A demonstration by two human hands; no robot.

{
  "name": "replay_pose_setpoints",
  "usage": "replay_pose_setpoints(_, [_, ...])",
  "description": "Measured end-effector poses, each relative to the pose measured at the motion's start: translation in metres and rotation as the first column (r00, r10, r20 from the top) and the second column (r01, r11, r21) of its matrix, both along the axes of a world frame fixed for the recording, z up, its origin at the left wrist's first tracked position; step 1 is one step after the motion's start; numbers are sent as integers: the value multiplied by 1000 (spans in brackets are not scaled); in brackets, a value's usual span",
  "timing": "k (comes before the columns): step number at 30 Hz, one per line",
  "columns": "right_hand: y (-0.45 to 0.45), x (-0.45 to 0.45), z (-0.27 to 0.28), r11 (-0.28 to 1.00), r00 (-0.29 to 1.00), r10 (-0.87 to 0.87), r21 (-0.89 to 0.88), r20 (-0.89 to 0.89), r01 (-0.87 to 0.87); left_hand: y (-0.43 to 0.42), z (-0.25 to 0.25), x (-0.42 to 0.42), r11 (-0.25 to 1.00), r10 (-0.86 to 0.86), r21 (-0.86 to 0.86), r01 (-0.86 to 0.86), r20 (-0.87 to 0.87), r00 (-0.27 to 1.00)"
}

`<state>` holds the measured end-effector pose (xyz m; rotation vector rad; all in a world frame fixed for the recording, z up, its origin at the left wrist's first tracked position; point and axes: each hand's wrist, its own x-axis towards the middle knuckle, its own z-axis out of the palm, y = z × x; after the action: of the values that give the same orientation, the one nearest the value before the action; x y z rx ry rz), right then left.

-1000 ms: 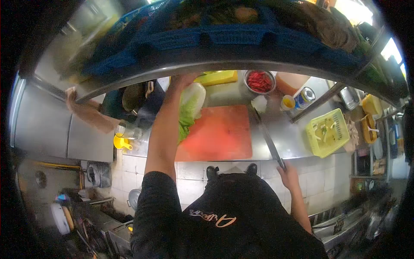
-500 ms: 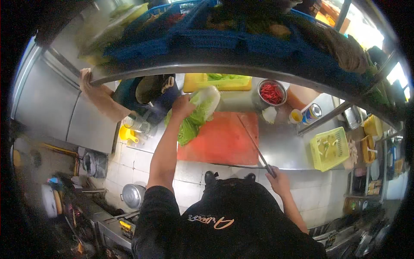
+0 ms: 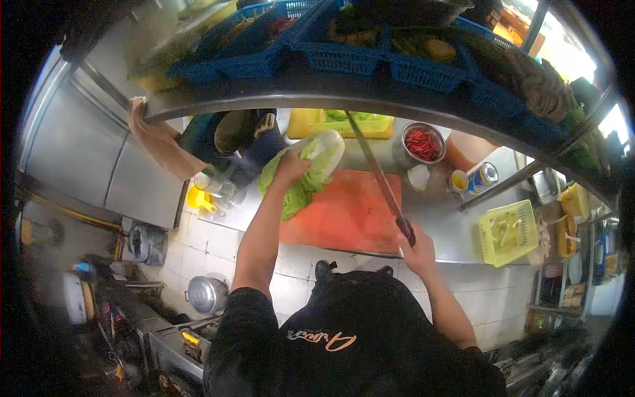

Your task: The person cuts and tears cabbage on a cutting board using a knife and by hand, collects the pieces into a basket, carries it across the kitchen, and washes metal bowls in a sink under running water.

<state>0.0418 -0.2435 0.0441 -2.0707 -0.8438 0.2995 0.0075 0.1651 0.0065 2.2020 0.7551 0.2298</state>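
Note:
My left hand is closed on a leafy head of napa cabbage, its white base pointing away from me and its green leaves hanging toward the board. The cabbage lies over the upper left corner of a red cutting board. My right hand grips the handle of a long knife. The blade slants up and left across the board's right part, with its tip near a yellow basket that has green leaves in it. Blade and cabbage are apart.
A steel bowl of red chillies, a white piece and a tin can stand to the right. A pale yellow basket is farther right. Overhead runs a metal shelf edge with blue baskets.
My right hand has moved up and slightly left. The knife has swung up, so its tip reaches farther away from me, past the board. My left hand stays on the cabbage.

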Motion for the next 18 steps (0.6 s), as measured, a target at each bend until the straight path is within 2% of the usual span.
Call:
replay_pose_setpoints(2, [27,7,8,995,996,-16,98,92,6,9,-25,-1,999,-49,13,48,165,985])
replay_pose_setpoints(4, [62,12,-6,985,985,-65,167,160,38,4,-20,-5,998,-19,60,14,87,996])
replay_pose_setpoints(5, [80,18,-18,1000,989,-23,-10,146,25,0,-16,-6,997,-1,83,-3,50,999])
replay_pose_setpoints(7, [108,29,-50,933,994,51,-361,97,-13,-13,-1,-7,993,39,105,-44,48,998])
replay_pose_setpoints(9, [106,33,-70,976,956,64,-216,286,-1,-18,24,-13,992,40,116,-43,29,999])
replay_pose_setpoints(11, [93,33,-71,995,970,42,-99,240,-19,-25,52,-24,995,8,99,-7,-10,1000])
replay_pose_setpoints(13, [65,22,-27,1000,998,7,-29,-55,-9,-53,95,-35,994,-48,-93,52,42,998])
replay_pose_setpoints(14, [53,22,-32,1000,998,-22,-5,-53,22,-67,102,-37,977,-76,-192,89,72,995])
replay_pose_setpoints(16, [23,23,-43,995,995,-86,41,-51,88,-101,80,-27,975,-141,-170,144,28,990])
replay_pose_setpoints(18, [-1,18,-43,987,979,-154,28,-135,159,-126,50,-4,951,-247,-196,240,-11,969])
